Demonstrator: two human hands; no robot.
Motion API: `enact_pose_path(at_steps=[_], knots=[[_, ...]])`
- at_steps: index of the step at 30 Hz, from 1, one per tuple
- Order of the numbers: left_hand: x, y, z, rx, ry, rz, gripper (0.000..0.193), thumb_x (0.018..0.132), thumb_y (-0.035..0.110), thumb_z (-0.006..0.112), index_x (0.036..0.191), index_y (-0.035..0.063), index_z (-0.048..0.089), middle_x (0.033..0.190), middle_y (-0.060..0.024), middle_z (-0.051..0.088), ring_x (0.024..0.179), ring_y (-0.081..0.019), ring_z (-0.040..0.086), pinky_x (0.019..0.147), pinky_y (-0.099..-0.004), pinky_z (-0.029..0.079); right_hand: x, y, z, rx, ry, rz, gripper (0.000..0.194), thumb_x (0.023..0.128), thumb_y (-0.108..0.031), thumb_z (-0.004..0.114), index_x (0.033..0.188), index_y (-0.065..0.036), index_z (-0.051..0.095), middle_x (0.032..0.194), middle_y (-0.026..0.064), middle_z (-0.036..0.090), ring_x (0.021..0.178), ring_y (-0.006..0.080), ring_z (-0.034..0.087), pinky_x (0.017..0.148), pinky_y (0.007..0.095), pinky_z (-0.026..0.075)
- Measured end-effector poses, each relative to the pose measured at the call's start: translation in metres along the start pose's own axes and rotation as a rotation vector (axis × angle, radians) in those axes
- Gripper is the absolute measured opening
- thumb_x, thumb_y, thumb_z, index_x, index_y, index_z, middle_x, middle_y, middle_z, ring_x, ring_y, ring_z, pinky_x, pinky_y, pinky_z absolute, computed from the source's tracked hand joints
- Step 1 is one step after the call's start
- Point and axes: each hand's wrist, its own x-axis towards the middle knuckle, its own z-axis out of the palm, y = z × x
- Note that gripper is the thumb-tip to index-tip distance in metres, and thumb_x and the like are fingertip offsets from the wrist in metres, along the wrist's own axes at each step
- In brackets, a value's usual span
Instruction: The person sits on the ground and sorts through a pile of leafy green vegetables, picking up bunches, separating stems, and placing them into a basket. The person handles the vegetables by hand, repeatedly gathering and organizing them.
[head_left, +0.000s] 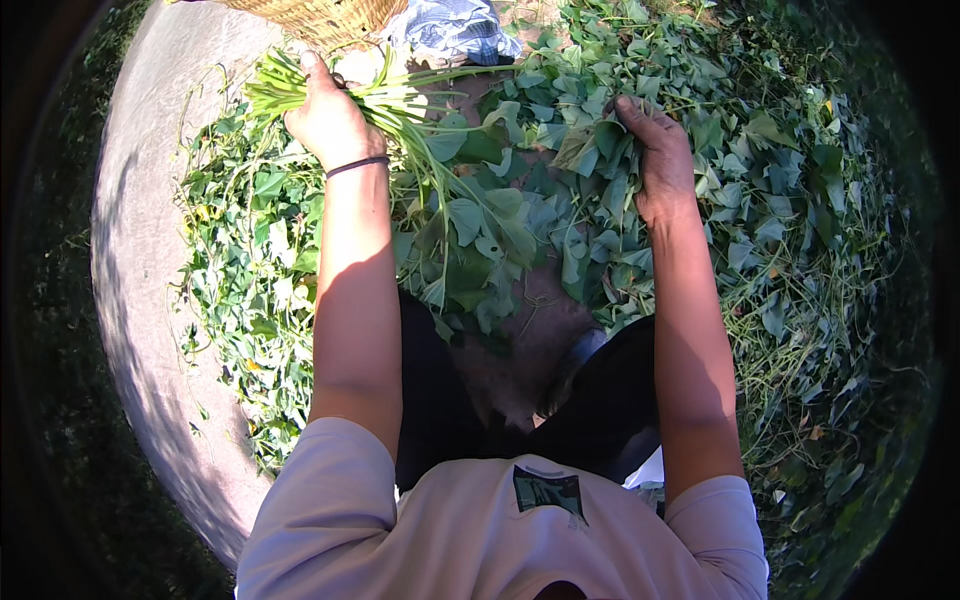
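Observation:
My left hand (326, 112), with a dark band at its wrist, is closed around a bunch of long green leaf stalks (420, 135). The cut ends stick out to the left, and the broad leaves hang down to the right over my lap. At the right, my right hand (660, 142) has its thumb and fingers pinched among leafy green vines (600, 150). Leaves hang just below and left of its fingertips; whether it grips one of them is hidden.
A woven basket (330, 19) stands at the top, beside a crumpled checked cloth (454, 30). Heaped vines (780, 202) cover the ground on the right, with more vines (255, 300) on the left. Pale paved ground (150, 225) curves along the far left.

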Motion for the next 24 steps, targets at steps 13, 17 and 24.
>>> enact_pose_path(at_steps=[13,17,24], knots=[[-0.016,-0.002,0.006,0.022,-0.072,-0.034,0.032,0.088,0.018,0.059,0.062,-0.0002,0.055,0.057,-0.0042,0.052,0.048,-0.0114,0.045,0.048,-0.0266,0.04,-0.008,0.05,0.034,-1.173,-0.134,-0.515,0.017,0.069,-0.019,0.071,0.081,-0.008,0.067,0.076,0.0065,0.06,0.067,0.0257,0.058,0.058,0.0355,0.045],[-0.002,-0.01,0.006,-0.058,0.023,0.051,0.022,0.088,0.015,0.059,0.079,-0.006,0.056,0.075,-0.007,0.057,0.059,-0.012,0.05,0.056,-0.0288,0.045,-0.005,0.037,0.027,-0.47,-0.025,-0.042,0.018,0.078,-0.015,0.068,0.085,0.002,0.064,0.076,0.0106,0.066,0.06,0.0134,0.06,0.057,0.0245,0.047],[0.019,0.004,-0.006,-0.154,0.105,0.012,0.027,0.088,0.015,0.058,0.086,-0.0114,0.05,0.076,-0.0104,0.054,0.063,-0.0179,0.051,0.06,-0.0355,0.049,-0.027,0.021,0.026,-0.312,-0.185,0.192,0.025,0.08,-0.019,0.066,0.092,0.003,0.062,0.076,0.0069,0.064,0.067,0.0106,0.06,0.062,0.0221,0.049]])
